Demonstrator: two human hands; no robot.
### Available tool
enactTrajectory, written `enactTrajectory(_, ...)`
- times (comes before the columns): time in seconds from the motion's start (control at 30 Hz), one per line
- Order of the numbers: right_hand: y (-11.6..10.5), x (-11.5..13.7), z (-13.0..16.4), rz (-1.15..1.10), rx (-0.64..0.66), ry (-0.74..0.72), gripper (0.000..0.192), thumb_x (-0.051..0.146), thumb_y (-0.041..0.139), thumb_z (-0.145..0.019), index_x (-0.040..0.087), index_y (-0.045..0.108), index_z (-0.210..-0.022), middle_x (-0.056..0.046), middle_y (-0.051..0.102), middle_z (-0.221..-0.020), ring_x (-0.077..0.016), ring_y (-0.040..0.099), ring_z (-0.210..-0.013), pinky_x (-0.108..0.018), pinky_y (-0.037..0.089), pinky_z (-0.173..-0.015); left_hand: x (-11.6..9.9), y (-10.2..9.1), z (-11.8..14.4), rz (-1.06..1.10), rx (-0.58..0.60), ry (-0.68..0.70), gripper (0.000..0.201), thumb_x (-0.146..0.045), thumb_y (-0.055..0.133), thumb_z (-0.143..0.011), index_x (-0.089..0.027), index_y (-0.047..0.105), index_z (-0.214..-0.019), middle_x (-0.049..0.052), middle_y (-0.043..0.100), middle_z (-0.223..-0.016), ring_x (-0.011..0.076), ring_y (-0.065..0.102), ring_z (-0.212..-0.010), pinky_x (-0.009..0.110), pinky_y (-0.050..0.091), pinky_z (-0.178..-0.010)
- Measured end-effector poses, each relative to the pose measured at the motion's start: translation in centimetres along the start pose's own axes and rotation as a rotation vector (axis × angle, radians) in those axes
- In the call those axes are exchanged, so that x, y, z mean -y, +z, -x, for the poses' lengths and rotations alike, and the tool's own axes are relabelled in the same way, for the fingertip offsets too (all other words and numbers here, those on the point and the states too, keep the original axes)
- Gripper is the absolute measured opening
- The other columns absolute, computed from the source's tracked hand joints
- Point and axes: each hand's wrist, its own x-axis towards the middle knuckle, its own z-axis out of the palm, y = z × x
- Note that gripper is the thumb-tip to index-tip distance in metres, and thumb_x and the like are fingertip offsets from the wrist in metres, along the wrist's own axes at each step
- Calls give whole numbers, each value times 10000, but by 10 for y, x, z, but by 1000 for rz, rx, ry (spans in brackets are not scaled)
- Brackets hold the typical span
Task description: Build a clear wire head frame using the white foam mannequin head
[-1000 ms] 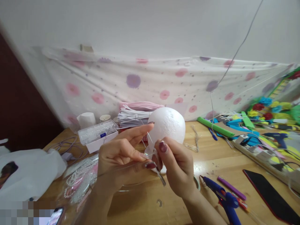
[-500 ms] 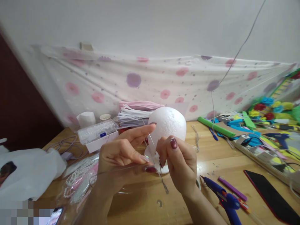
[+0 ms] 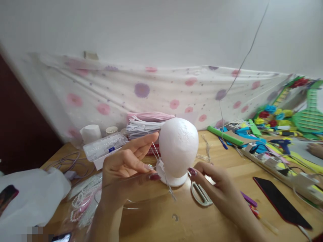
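Note:
My left hand (image 3: 131, 164) pinches a thin wire (image 3: 155, 153) between thumb and finger, with the other fingers stretched out. A small white wrapped piece (image 3: 162, 164) sits on the wire, and its strands hang down below. Just behind stands a white foam head (image 3: 179, 144) on a round base. My right hand (image 3: 212, 178) is to the right of the base, fingers curved and apart, directly above a pair of scissors (image 3: 201, 195). The scissors' pale handles show on the table; their blades are hidden. I cannot tell whether the fingers touch them.
Pink and white pipe cleaners (image 3: 148, 122) lie behind the head. A clear bead box (image 3: 106, 144) and bagged pearl trims (image 3: 83, 205) are on the left. A power strip (image 3: 277, 168), a phone (image 3: 281, 201) and a glue gun (image 3: 282, 145) lie right. Another person's hand (image 3: 315, 148) shows at the far right.
My right hand has let go of the wrapped wire piece and moved right and down to the scissors. My left hand keeps its pinch. The view has turned slightly right.

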Motion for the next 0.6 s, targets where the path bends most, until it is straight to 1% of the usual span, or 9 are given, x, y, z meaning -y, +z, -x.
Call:
enactTrajectory(0.03,0,-13,11,97,30,70,410,436,491,-970,208,486,-628,32,492,-533,-124,467,-481,-242,347,-459,-1,-2,0,0,-2,15,215,-79,796,-754,-270,759,-846,-25,681,-1320,236,593,-1281,400,463,-1143)
enactTrajectory(0.07,1,-29,23,206,-2,108,407,442,468,-966,213,495,-631,21,505,-538,-141,493,-490,-250,360,-460,-1,-4,0,-1,1,29,215,-82,793,-757,-271,760,-852,-28,677,-1327,235,589,-1285,394,460,-1146)
enactTrajectory(0.17,14,-80,57,440,-117,194,305,359,416,-933,215,602,-738,-72,670,-737,-226,651,-676,-330,495,-623,-4,-7,-1,8,2,54,210,-101,803,-754,-278,760,-858,-36,673,-1330,247,585,-1288,421,452,-1153)
enactTrajectory(0.2,20,-96,66,501,-126,217,277,313,404,-913,213,622,-776,-97,698,-794,-244,671,-708,-350,506,-654,-5,-8,-1,12,8,55,206,-109,807,-754,-281,760,-858,-37,673,-1330,255,586,-1288,437,456,-1149)
enactTrajectory(0.3,34,-124,77,687,42,318,253,205,402,-890,187,648,-835,-151,726,-913,-282,697,-801,-380,501,-723,-10,-7,0,27,-10,51,177,-127,805,-766,-277,760,-847,-37,677,-1323,256,584,-1290,435,465,-1142)
enactTrajectory(0.37,40,-126,73,801,145,442,225,156,427,-873,161,652,-854,-171,728,-917,-308,706,-837,-383,488,-719,-14,-6,1,40,-28,51,160,-131,807,-767,-266,760,-839,-35,685,-1312,235,587,-1288,393,458,-1151)
enactTrajectory(0.47,43,-114,57,855,193,550,194,131,455,-867,134,643,-917,-160,730,-861,-300,715,-811,-341,457,-651,-18,-4,2,37,-46,49,153,-146,820,-756,-270,758,-820,-42,697,-1289,234,601,-1272,399,463,-1151)
enactTrajectory(0.53,42,-103,48,839,202,543,143,155,497,-843,137,639,-849,-138,727,-796,-286,707,-760,-319,432,-613,-20,-4,2,24,-56,47,145,-157,817,-761,-279,753,-804,-48,697,-1286,252,603,-1269,443,472,-1143)
enactTrajectory(0.6,39,-95,47,768,263,564,112,180,544,-781,153,627,-711,-113,717,-711,-273,692,-692,-305,404,-574,-21,-4,2,26,-55,53,142,-155,810,-769,-278,749,-806,-47,694,-1292,256,597,-1275,449,467,-1146)
